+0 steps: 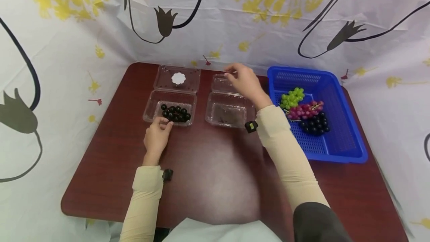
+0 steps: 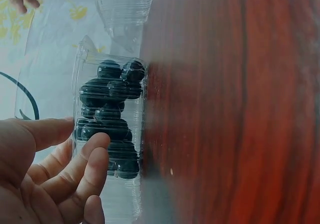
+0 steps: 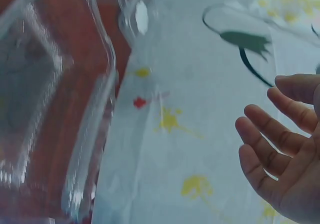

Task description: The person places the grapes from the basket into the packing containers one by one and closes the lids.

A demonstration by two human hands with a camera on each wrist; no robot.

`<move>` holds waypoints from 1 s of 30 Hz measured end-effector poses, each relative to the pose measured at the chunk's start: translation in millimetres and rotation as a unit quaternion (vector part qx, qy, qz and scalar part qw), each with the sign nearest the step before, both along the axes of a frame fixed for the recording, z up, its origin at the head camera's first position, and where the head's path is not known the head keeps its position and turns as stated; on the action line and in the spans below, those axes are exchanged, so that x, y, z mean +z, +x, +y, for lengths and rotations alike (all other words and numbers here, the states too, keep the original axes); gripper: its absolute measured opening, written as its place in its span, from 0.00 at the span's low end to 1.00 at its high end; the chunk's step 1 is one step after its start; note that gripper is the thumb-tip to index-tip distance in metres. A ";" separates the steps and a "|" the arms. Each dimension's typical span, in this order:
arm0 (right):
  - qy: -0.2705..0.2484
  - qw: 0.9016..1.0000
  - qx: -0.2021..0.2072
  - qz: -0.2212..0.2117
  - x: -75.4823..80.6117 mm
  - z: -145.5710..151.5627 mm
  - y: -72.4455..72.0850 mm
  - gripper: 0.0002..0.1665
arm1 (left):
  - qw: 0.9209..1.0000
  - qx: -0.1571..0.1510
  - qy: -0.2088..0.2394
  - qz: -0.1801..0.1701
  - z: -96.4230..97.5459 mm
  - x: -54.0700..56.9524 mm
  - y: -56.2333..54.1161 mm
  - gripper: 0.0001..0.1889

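In the head view, my left hand [image 1: 157, 137] is at the near rim of an open clear plastic clamshell box [image 1: 152, 104]. A bunch of black grapes [image 1: 175, 113] lies inside it. The left wrist view has the thumb [image 2: 52, 130] right at the rim, with loosely bent fingers [image 2: 92, 156] beside the wall and the grapes [image 2: 110, 101] behind that plastic. My right hand [image 1: 246, 81] is raised over the lid side of a second open clamshell box [image 1: 230, 113]. Its fingers [image 3: 272, 149] are relaxed and spread, holding nothing.
To the right stands a blue plastic basket [image 1: 342, 122] with green grapes [image 1: 292, 98], red grapes [image 1: 304, 110] and black grapes [image 1: 315, 124]. A white scalloped label [image 1: 178, 78] is on the left lid. Patterned cloth [image 1: 215, 18] hangs behind the brown table [image 1: 208, 182].
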State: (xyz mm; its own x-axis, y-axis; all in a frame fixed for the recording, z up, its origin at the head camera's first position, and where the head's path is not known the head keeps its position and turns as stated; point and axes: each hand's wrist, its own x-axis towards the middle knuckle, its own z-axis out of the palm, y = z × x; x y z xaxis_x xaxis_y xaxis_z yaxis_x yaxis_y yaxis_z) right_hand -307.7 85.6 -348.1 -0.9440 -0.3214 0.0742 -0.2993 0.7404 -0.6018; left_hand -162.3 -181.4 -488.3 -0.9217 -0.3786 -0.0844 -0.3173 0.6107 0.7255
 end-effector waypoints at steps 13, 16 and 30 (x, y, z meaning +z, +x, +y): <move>-0.012 0.996 -0.090 0.000 5.1 110.2 -4.7 0.21 | 1.000 0.000 0.001 0.000 -0.9 -2.5 -2.0 0.16; 0.012 0.994 -0.110 -0.008 -1.8 137.7 -2.6 0.22 | 1.000 0.003 0.003 0.001 -2.1 -2.5 -2.3 0.17; 0.122 0.981 -0.095 -0.117 -42.0 224.9 3.2 0.25 | 1.000 -0.003 0.024 -0.012 -4.7 -4.9 -1.8 0.17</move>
State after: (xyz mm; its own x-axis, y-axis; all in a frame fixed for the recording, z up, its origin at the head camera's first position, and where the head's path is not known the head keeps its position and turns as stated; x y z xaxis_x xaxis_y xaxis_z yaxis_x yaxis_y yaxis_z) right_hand -304.5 310.5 -390.1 -0.9708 -0.1187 -0.2086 -0.0166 0.9003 -0.4350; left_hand -164.1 -186.1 -493.3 -0.9213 -0.3682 -0.1251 -0.3318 0.5766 0.7466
